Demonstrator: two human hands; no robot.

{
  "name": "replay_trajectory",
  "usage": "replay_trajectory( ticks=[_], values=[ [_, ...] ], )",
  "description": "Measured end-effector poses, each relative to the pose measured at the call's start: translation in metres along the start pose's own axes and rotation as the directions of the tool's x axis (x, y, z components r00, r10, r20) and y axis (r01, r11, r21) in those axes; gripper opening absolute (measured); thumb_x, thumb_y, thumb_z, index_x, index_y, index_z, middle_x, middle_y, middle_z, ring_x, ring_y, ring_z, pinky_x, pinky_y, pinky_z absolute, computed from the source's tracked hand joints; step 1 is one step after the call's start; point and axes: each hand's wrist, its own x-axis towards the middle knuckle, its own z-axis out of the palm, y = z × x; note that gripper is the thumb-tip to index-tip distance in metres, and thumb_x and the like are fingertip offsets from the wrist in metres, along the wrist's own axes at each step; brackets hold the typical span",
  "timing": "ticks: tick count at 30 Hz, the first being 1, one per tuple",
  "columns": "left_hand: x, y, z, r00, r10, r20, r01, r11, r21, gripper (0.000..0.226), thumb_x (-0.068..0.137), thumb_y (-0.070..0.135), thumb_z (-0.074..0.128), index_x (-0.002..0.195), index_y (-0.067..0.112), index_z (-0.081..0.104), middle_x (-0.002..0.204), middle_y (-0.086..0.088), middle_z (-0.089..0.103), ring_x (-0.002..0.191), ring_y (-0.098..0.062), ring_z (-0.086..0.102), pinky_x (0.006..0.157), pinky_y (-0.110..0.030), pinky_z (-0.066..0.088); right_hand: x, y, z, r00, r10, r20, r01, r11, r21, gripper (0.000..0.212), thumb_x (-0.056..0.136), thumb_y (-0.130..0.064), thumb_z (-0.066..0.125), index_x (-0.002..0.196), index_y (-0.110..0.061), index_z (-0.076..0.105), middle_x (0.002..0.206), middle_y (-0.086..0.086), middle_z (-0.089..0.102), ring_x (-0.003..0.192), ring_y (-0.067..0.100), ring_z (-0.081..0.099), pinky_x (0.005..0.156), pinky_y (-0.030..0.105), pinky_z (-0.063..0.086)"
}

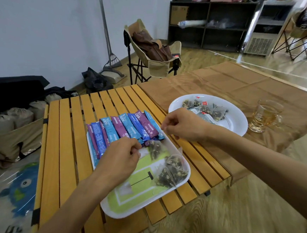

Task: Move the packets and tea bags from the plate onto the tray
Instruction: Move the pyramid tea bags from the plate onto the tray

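A white tray (181, 176) with a green print lies on the slatted wooden table. Across its far half runs a row of several blue and purple stick packets (124, 129). Three pyramid tea bags lie on its right side, one (155, 149) below the packets and two (171, 172) near the front corner. My left hand (122, 155) hovers over the tray's middle, fingertips pinched at the white tag of the upper tea bag. My right hand (182, 125) is above the tray's right rim, fingers curled, thumb and forefinger pinched with nothing visible in them. A white plate (236, 126) to the right holds several tea bags (211, 110).
A glass mug of tea (264, 116) stands right of the plate on the brown cloth (219, 81). A folding chair (153, 50) stands beyond the table, dark shelves (215, 19) behind it. Sacks and a box (12, 131) sit left of the table.
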Motion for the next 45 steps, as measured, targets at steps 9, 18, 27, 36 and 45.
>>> replay_trajectory(
  ticks=[9, 18, 27, 36, 45],
  values=[
    [0.013, 0.007, 0.030, 0.975, 0.199, 0.098, -0.204, 0.978, 0.042, 0.021, 0.094, 0.018, 0.056, 0.111, 0.031, 0.059, 0.110, 0.017, 0.055, 0.099, -0.008, 0.055, 0.085, -0.036, 0.050, -0.012, 0.018, -0.008, 0.999, 0.029, 0.046, -0.027, 0.998, -0.050, 0.011, 0.092, -0.008, 0.061, 0.090, -0.009, 0.072, 0.076, 0.001, 0.070, 0.055, 0.008, 0.061, 0.053, 0.017, 0.050],
    [0.004, -0.004, 0.010, 0.992, 0.111, 0.056, -0.115, 0.991, 0.073, 0.014, 0.088, 0.040, 0.067, 0.092, 0.035, 0.054, 0.084, 0.017, 0.053, 0.077, 0.002, 0.049, 0.062, -0.023, 0.036, -0.018, 0.025, -0.018, 0.999, 0.035, 0.019, -0.034, 0.997, -0.070, 0.012, 0.093, -0.012, 0.061, 0.088, -0.013, 0.071, 0.061, -0.009, 0.066, 0.054, 0.008, 0.061, 0.062, 0.027, 0.054],
    [-0.002, -0.012, 0.002, 0.988, -0.004, 0.155, -0.028, 0.978, 0.206, 0.021, 0.089, 0.026, 0.065, 0.077, 0.026, 0.048, 0.076, 0.008, 0.053, 0.073, -0.013, 0.052, 0.063, -0.032, 0.044, -0.023, 0.038, -0.025, 0.998, 0.069, -0.013, -0.070, 0.993, -0.091, 0.012, 0.090, -0.011, 0.062, 0.085, -0.015, 0.072, 0.074, 0.005, 0.073, 0.057, 0.010, 0.064, 0.067, 0.031, 0.057],
    [-0.032, -0.003, -0.016, 0.881, -0.004, 0.473, -0.067, 0.989, 0.133, 0.013, 0.083, 0.032, 0.070, 0.086, 0.029, 0.058, 0.081, 0.008, 0.061, 0.070, -0.004, 0.054, 0.061, -0.024, 0.042, -0.024, 0.043, -0.030, 0.998, 0.058, -0.023, -0.060, 0.993, -0.106, 0.015, 0.090, -0.011, 0.064, 0.080, -0.019, 0.071, 0.066, -0.005, 0.068, 0.050, 0.003, 0.060, 0.059, 0.022, 0.050],
    [-0.041, 0.013, 0.006, 0.904, 0.099, 0.415, -0.122, 0.992, 0.029, 0.026, 0.086, 0.039, 0.066, 0.073, 0.031, 0.046, 0.067, 0.006, 0.053, 0.062, -0.007, 0.046, 0.060, -0.029, 0.038, -0.023, 0.048, -0.030, 0.996, 0.090, -0.009, -0.090, 0.989, -0.118, 0.017, 0.090, -0.010, 0.062, 0.079, -0.020, 0.070, 0.065, -0.007, 0.067, 0.052, 0.010, 0.063, 0.058, 0.023, 0.050]
  ],
)
